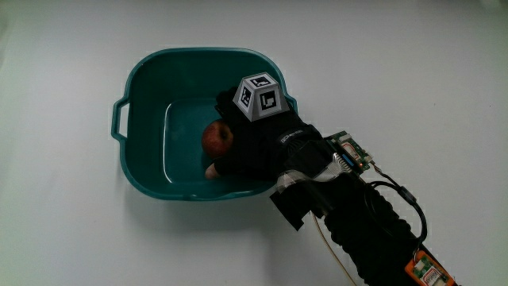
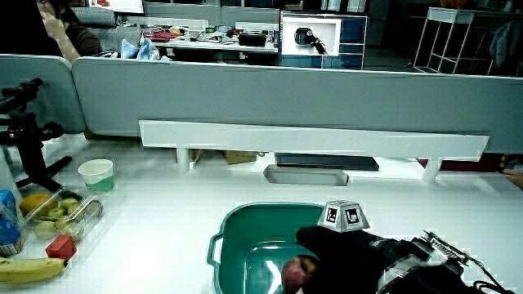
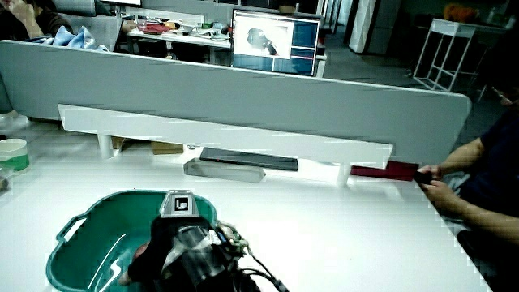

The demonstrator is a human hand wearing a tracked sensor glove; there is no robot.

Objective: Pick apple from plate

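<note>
Teal basin point(image 1: 143, 71) is sitting on the white tabletop point(image 1: 63, 238); no plate is showing, the basin is the container here. It has handles at its rim and is also appearing in both side views point(image 2: 245, 214) point(image 3: 81, 219).

Apple point(image 1: 216, 139), red, is lying inside the basin on its floor, about mid-basin. In a side view it is peeking out low beside the glove point(image 2: 296, 269).

The hand point(image 1: 258, 143) is reaching down into the basin, pressing right against the apple. The fingers are wrapping the apple: black glove is curling over the side of the fruit farther from the person, and a pale tip is showing at the side nearer the person. The apple is resting low in the basin, not raised above the rim.

Patterned cube point(image 1: 260, 97) is riding on the back of the hand, facing up, level with the basin rim in both side views point(image 2: 343, 216) point(image 3: 178, 203).

Forearm point(image 1: 373, 230) is crossing the basin's rim on the person's side, with cables trailing along it.

Elsewhere on the tabletop, well apart from the basin: paper cup point(image 2: 96, 175), clear tray of fruit point(image 2: 61, 211), banana point(image 2: 29, 268) nearer the person than the tray. Grey partition point(image 2: 245, 90) is closing the tabletop's end.
</note>
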